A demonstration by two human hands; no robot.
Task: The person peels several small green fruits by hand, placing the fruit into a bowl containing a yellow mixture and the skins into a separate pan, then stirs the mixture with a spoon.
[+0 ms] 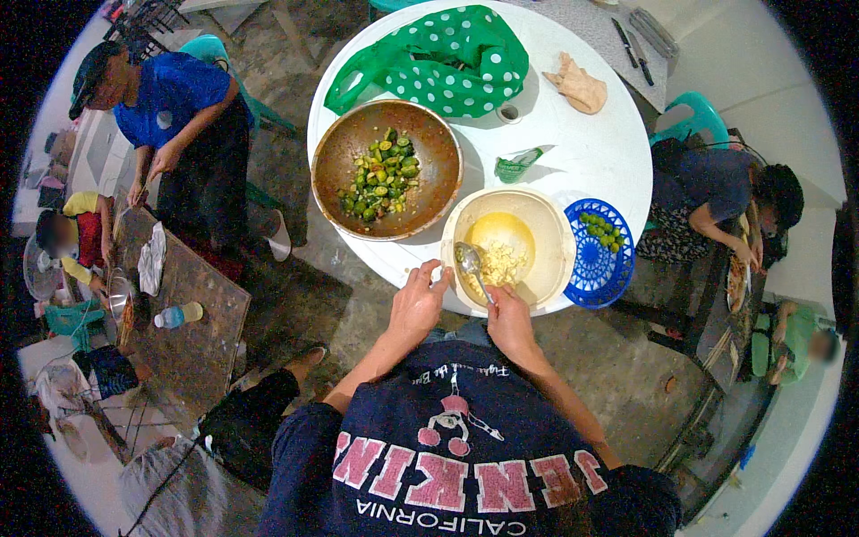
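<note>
My right hand (pixel 509 315) grips a metal spoon (pixel 470 260) by its handle. The spoon's bowl end is over the left inner side of a cream plastic bowl (pixel 560 235). Yellow liquid (pixel 498 229) and pale chopped bits (pixel 504 265), possibly garlic, lie inside. At the bowl's left rim is my left hand (pixel 417 303), fingers apart, thumb close to or touching the rim. Beyond it stands a wide, browned metal bowl (pixel 335 154) with many cut green citrus pieces (pixel 382 174), like calamansi. To the right, a blue plastic basket (pixel 594 268) holds small whole green citrus fruits (pixel 604 231).
A green polka-dot plastic bag (pixel 463 87), a crumpled brown bag (pixel 582 84) and a green packet (pixel 518 165) lie on the white round table (pixel 590 154). Knives (pixel 634 50) rest on a side surface. Other people work at a wooden table (pixel 194 302) left and a bench right.
</note>
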